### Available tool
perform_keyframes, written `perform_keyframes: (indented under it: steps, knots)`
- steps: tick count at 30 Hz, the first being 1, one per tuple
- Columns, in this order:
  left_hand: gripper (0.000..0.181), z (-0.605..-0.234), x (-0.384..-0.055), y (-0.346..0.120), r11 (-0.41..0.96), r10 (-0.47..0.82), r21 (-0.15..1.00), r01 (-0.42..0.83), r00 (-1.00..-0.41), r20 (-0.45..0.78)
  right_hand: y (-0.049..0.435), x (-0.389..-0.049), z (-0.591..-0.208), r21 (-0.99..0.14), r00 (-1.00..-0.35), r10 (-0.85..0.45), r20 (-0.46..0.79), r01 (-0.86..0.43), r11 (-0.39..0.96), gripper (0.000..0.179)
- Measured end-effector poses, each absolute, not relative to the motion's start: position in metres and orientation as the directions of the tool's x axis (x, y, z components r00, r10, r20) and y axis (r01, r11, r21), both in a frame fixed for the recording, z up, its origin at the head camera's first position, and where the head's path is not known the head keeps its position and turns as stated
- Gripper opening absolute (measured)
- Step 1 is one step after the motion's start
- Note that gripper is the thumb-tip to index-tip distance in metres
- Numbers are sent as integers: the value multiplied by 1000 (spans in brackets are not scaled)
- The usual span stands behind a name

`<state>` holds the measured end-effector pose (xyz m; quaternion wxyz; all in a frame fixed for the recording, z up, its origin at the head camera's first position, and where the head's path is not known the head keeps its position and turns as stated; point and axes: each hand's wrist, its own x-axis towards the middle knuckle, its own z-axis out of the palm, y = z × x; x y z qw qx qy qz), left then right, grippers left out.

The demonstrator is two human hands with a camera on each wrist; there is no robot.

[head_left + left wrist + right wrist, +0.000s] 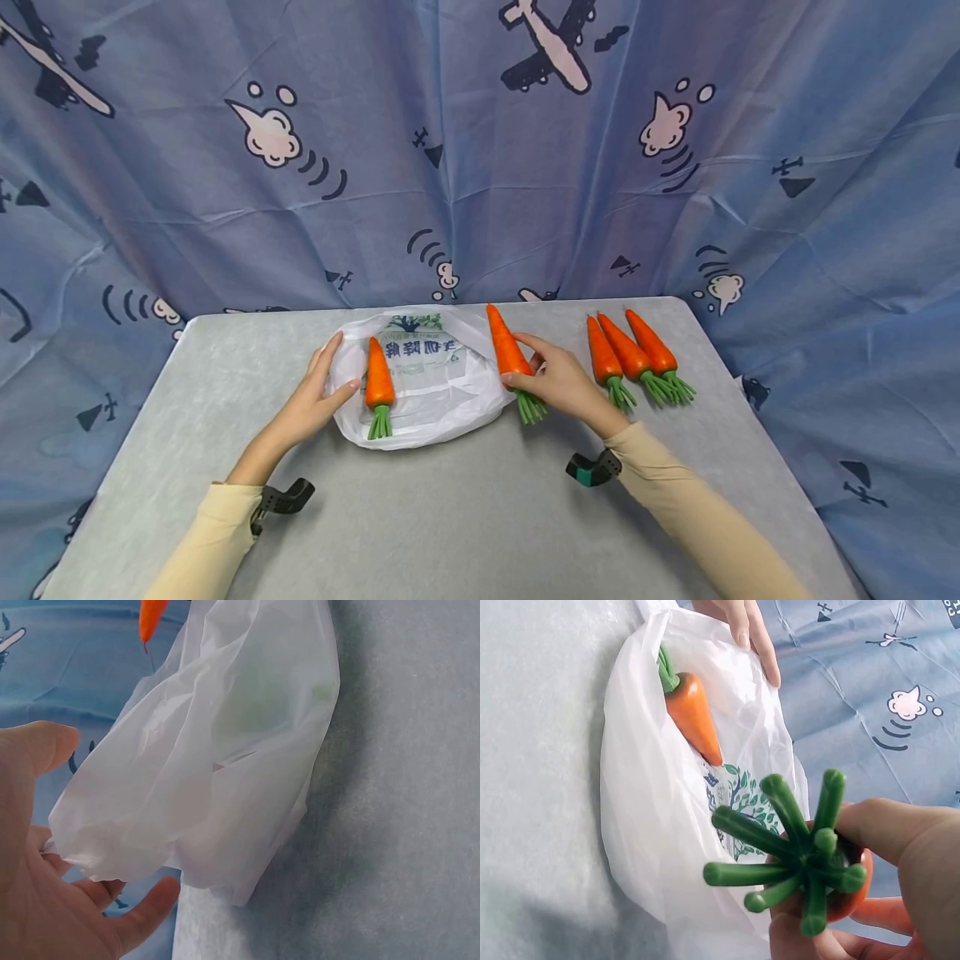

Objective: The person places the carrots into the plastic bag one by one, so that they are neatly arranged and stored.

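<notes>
My right hand (562, 379) grips an orange carrot (508, 346) near its green stems, holding it tip away over the right edge of a white plastic bag (442, 427). In the right wrist view its cut green stems (802, 862) point at the camera. Another carrot (379, 385) lies inside the bag's open mouth, stems toward me. At the bag's left side, my left hand (307, 407) touches the rim with thumb and fingers spread. Its fingers (150, 911) reach behind the plastic in the left wrist view, thumb apart from it.
Three more carrots (632, 354) lie side by side on the right of the grey table (480, 517), tips toward the back. A blue curtain (480, 167) with printed planes hangs right behind the table's far edge.
</notes>
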<state>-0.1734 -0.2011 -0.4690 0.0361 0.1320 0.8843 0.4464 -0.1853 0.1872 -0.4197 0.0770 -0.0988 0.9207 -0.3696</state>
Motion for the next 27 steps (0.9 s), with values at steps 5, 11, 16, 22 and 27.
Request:
perform_keyframes:
  steps: [5, 11, 16, 22, 27]
  knots:
    - [84, -469, -174, -200, 566, 271, 798, 207, -961, 58, 181, -185, -421, -695, -964, -256, -76, -133, 706, 76]
    - [85, -469, -174, -200, 567, 269, 798, 204, -962, 55, 171, -182, -420, -696, -959, -266, -94, -128, 707, 76]
    - [85, -470, -174, -201, 571, 269, 796, 201, -962, 50, 163, -182, -418, -710, -955, -279, -96, -131, 692, 77]
    - [85, -470, -175, -200, 570, 265, 799, 192, -963, 43, 156, -182, -418, -709, -950, -299, -89, -150, 689, 75]
    - [86, -471, -175, -201, 578, 261, 794, 188, -965, 38, 149, -181, -419, -714, -942, -323, -94, -162, 681, 76]
